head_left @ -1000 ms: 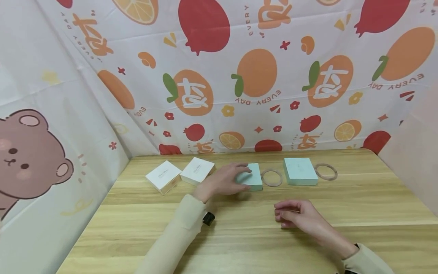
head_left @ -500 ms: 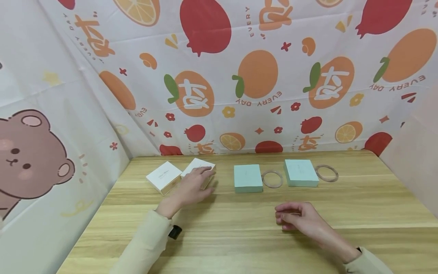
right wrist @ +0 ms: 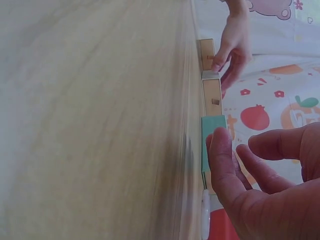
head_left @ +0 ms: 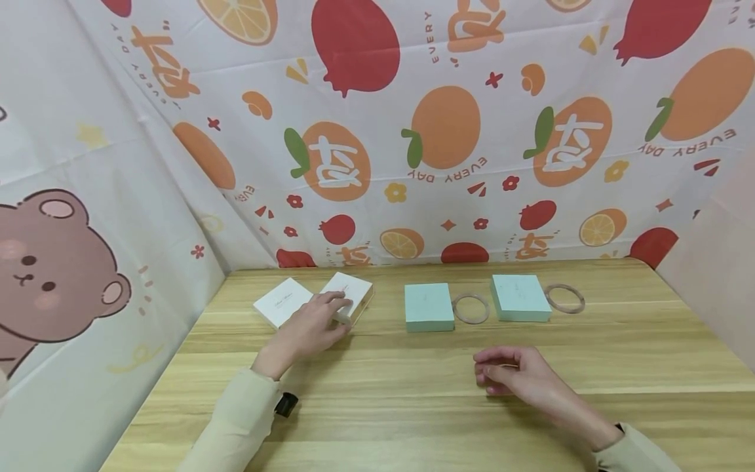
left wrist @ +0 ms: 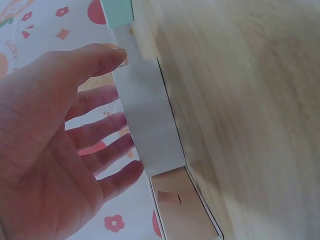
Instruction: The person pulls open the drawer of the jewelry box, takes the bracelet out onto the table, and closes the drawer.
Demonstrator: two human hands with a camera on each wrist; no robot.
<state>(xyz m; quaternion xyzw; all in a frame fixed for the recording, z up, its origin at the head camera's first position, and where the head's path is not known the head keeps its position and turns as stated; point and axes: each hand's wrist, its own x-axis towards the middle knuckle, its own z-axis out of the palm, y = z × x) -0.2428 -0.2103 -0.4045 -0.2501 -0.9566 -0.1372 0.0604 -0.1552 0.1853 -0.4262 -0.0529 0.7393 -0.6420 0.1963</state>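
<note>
My left hand [head_left: 307,326] reaches low over the white box [head_left: 352,288] with small print on its lid, covering its near left corner. In the left wrist view, the fingertips are right at the top edge of that box's pale side, the thumb beside its end, the fingers only slightly bent. A second white box [head_left: 284,301] lies just left, partly behind the hand; its tan side [left wrist: 185,205] has a small tab. My right hand [head_left: 519,373] is held over the table nearer me, fingers loosely curled, holding nothing.
Two mint-green boxes [head_left: 428,303] [head_left: 520,294] stand right of the white ones. A pale ring [head_left: 470,322] lies between them and another ring [head_left: 566,310] at the far right. A fruit-print cloth [head_left: 448,196] hangs behind the wooden table [head_left: 401,400].
My left hand has left the nearer mint-green box and moved left to the white box, shifting slightly further left in the last half second. The right hand has stayed put.
</note>
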